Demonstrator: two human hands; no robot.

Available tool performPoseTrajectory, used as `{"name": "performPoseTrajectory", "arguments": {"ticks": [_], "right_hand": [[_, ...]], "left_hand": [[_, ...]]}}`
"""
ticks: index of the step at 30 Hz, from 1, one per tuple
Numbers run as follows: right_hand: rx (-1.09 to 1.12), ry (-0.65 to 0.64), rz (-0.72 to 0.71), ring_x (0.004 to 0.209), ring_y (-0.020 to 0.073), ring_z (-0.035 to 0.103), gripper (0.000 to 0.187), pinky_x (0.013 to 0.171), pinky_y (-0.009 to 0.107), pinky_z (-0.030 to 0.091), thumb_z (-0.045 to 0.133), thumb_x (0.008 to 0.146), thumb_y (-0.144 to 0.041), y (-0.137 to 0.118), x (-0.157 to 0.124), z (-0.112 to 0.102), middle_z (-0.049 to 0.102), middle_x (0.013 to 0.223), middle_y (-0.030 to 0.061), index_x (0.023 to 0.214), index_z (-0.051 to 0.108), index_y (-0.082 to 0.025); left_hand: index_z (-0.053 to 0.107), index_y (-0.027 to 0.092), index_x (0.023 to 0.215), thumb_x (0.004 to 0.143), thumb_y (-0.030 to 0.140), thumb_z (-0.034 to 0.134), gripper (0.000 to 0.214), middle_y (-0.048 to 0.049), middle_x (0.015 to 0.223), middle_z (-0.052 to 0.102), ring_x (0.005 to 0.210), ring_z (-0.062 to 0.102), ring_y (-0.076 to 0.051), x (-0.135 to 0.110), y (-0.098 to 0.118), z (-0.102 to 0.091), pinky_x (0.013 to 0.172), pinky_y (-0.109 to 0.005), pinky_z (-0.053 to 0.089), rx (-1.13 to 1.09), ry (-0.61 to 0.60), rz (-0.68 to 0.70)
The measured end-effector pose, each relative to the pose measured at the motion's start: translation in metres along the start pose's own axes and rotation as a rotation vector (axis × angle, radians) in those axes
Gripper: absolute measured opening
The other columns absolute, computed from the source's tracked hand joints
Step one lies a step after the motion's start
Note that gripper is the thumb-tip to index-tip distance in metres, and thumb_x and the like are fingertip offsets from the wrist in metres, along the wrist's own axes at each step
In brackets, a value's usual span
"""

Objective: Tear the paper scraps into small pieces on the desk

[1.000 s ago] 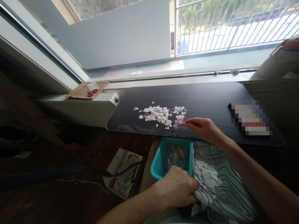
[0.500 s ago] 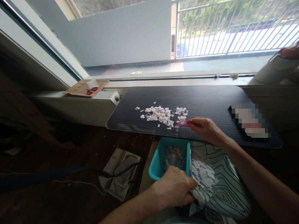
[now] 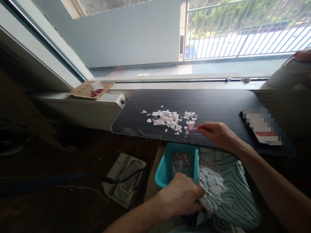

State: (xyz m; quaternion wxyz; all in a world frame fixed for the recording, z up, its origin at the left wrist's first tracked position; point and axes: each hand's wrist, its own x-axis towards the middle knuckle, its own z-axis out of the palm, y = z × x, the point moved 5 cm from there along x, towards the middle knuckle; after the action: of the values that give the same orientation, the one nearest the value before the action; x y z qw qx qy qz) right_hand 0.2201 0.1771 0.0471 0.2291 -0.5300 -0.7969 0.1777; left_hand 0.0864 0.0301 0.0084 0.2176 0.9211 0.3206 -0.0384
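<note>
My right hand (image 3: 220, 134) rests on the black table (image 3: 213, 103) near its front edge, its fingertips pinched on a small clear pinkish card (image 3: 192, 128) beside a pile of white paper scraps (image 3: 168, 118). My left hand (image 3: 181, 194) is closed around a bunched fold of striped cloth (image 3: 228, 191) on my lap, which carries more paper scraps (image 3: 211, 181). A teal plastic bin (image 3: 167, 161) with scraps inside sits under the table edge, just above my left hand.
A blurred flat object (image 3: 262, 126) lies at the table's right end. A brown envelope with red scissors (image 3: 91, 90) sits on the sill over a white heater (image 3: 111, 98). Another person's sleeve (image 3: 286, 72) shows at far right. A white case and cables (image 3: 125, 179) lie on the dark floor.
My right hand and the clear card stay at the pile's right edge, shifting only slightly. My left hand keeps its hold on the cloth. The view has drifted a little.
</note>
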Motion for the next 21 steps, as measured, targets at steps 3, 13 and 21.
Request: {"name": "performPoseTrajectory", "arguments": {"ticks": [3,13,21], "right_hand": [[-0.014,0.031,-0.009,0.06,0.0131,0.057,0.028,0.055,0.022,0.038,0.048,0.082,-0.035,-0.003,0.002,-0.003,0.068,0.071,0.0021,0.085,0.07,-0.018],[0.055,0.033,0.086,0.057,0.0134,0.057,0.03,0.053,0.022,0.04,0.05,0.08,-0.041,0.017,-0.008,-0.005,0.068,0.068,0.0019,0.084,0.071,-0.019],[0.246,-0.07,0.179,0.055,0.0128,0.056,0.033,0.049,0.022,0.041,0.052,0.078,-0.043,0.028,-0.014,0.001,0.066,0.064,0.0017,0.084,0.071,-0.017]], "left_hand": [[0.059,0.021,0.069,0.075,0.039,0.06,0.019,-0.0024,0.067,0.066,0.064,0.065,-0.025,0.001,0.0,0.0,0.054,-0.029,0.046,0.004,-0.01,0.004],[0.06,0.02,0.071,0.075,0.038,0.059,0.018,-0.0039,0.069,0.066,0.066,0.065,-0.024,0.003,0.002,-0.003,0.056,-0.028,0.046,-0.005,-0.038,0.009],[0.06,0.02,0.073,0.075,0.036,0.06,0.016,-0.0036,0.07,0.067,0.067,0.065,-0.024,0.005,0.004,-0.004,0.057,-0.028,0.047,-0.018,-0.067,0.003]]}}
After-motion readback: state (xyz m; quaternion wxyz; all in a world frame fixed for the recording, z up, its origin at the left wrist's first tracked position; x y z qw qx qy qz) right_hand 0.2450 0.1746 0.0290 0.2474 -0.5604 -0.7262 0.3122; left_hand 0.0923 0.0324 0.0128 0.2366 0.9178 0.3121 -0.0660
